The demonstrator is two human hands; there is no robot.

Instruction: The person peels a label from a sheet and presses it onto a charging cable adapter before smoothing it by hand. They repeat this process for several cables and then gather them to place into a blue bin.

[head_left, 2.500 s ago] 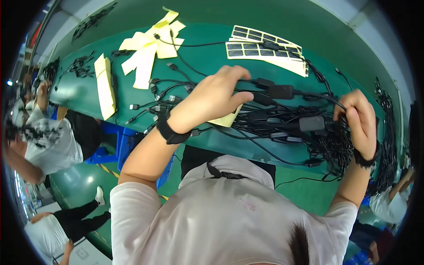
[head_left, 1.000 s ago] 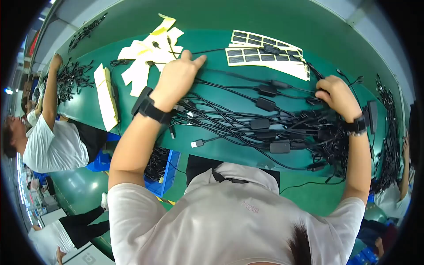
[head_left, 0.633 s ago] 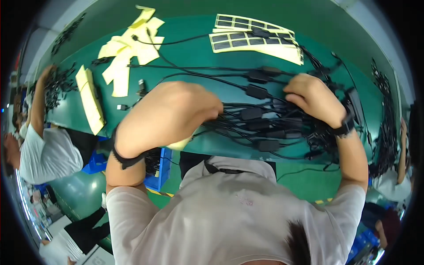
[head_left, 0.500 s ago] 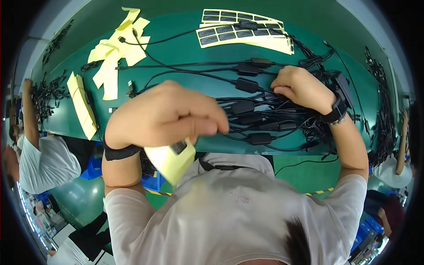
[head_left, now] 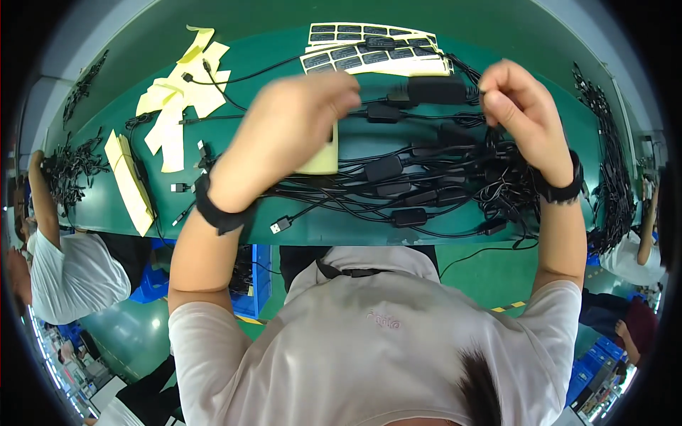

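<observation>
A: Head view, pls. What's held in the R hand?

B: In the R hand (head_left: 526, 117), thumb & fingers are curled in; a blk cable (head_left: 472, 94) seems pinched at the fingertips. At the cable's end a blk module (head_left: 437, 90), slightly blurred, is seen just L of that grip, over the tabletop (head_left: 323, 231).

A: And the L hand?

B: L hand (head_left: 302, 106) is blurred, fingers bent toward the module, w/ a gap left btwn. Grip state can't be told. A yellow strip (head_left: 323, 160) is seen just below; whether it's held can't be told either.

A: Any labels or writing?

B: Dark printed labels are set in rows on the label sheets (head_left: 348, 62) at the far side; print's too small to be read. Pink lettering is carried on the shirt (head_left: 355, 341).

A: Rest of the tabletop?

B: More modules (head_left: 383, 168) are bunched nearer the body, cables tangled at R. A USB plug (head_left: 281, 225) is pointed L near the front edge. Yellow scraps (head_left: 172, 135) are heaped far L, w/ a folded yellow bundle (head_left: 128, 184) beside. Below the edge, a blue bin (head_left: 263, 277) is partly hidden by the L arm.
</observation>
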